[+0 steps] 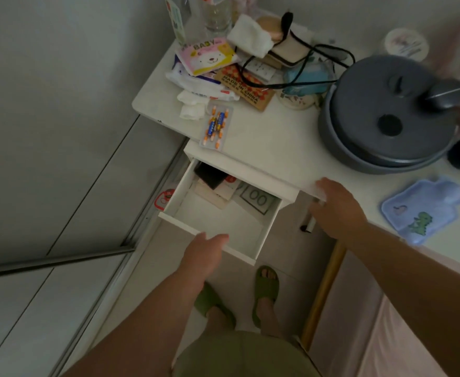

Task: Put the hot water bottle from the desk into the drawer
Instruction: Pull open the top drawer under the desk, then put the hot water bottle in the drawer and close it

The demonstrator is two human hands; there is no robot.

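The bottle (pixel 425 210), blue with a green dinosaur print, lies flat on the desk (pixel 272 137) at its near right edge, untouched, part of it close to or just over the lip. The right hand (pixel 337 208) rests on the desk's front edge, between bottle and drawer (pixel 264 235), fingers curled over the edge, gripping no object. The left hand (pixel 204 254) sits at the drawer front, fingers hooked on the panel; the drawer stands pulled out, front half bare, a dark box (pixel 209 172) and papers (pixel 256 198) packed at the back.

Risks, as I judge them:
- Bottle is soft and floppy. A one-corner pinch lets it sag and slip, and from that edge it drops to the floor near the feet (pixel 264 289).
- Right hand's sweep to the bottle could nudge it off the edge before the fingers close.
- If the bottle holds water, weight shifts on lifting; grip near the neck may twist.
- Drawer is far out. Left hand leaning on the front could tip or drag it.
- Grey pot (pixel 386 115) stands behind the bottle, apart from it; a high lift backwards could clip it.
- Bare front space looks enough if laid flat; landing on the papers could block closing.
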